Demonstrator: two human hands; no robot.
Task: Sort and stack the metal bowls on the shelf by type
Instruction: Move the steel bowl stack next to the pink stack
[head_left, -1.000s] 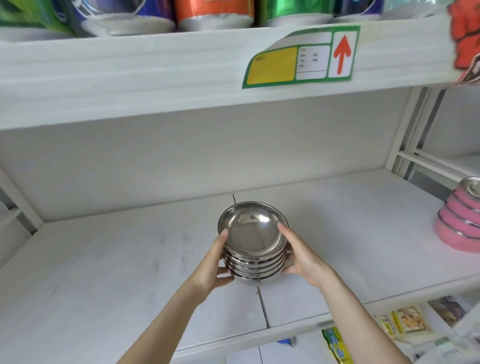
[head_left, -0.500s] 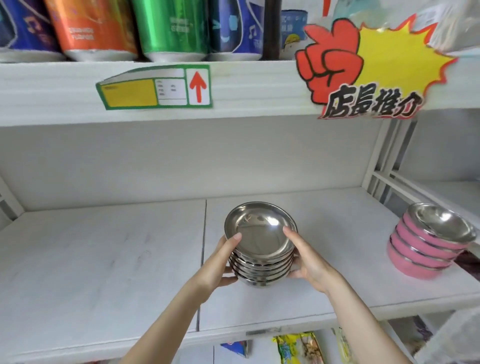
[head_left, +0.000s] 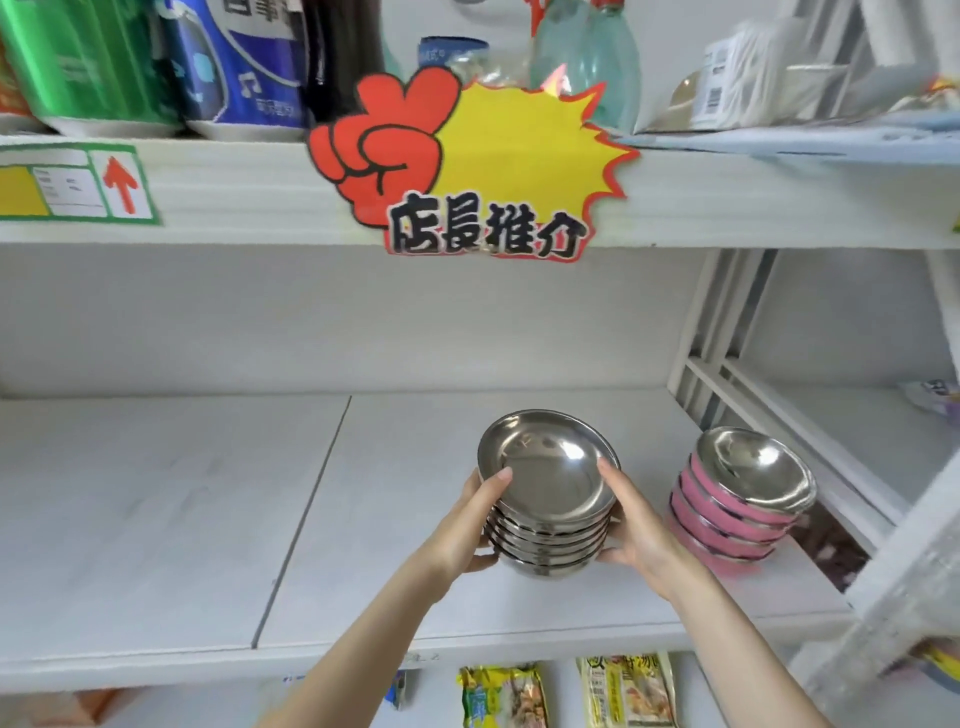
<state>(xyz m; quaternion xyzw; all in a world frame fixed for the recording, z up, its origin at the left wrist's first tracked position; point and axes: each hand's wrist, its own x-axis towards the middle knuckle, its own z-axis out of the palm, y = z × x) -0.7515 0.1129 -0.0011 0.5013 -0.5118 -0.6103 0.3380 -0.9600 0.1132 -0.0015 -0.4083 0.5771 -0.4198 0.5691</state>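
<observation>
A stack of several plain silver metal bowls (head_left: 548, 478) is held between both hands just above the white shelf (head_left: 171, 509). My left hand (head_left: 467, 525) grips its left side with the thumb on the top rim. My right hand (head_left: 636, 530) holds the right side the same way. To the right a stack of pink-sided metal bowls (head_left: 737, 499) stands on the shelf, tilted slightly, a small gap from my right hand.
A red and yellow promo sign (head_left: 467, 171) hangs from the upper shelf edge, with cans and bottles (head_left: 156, 62) above. A white shelf upright (head_left: 711, 332) stands behind the pink stack. Snack packets (head_left: 566, 691) lie on the shelf below.
My hands have carried the silver stack to the right along the shelf, closer to the pink stack. The view has swung right and upward.
</observation>
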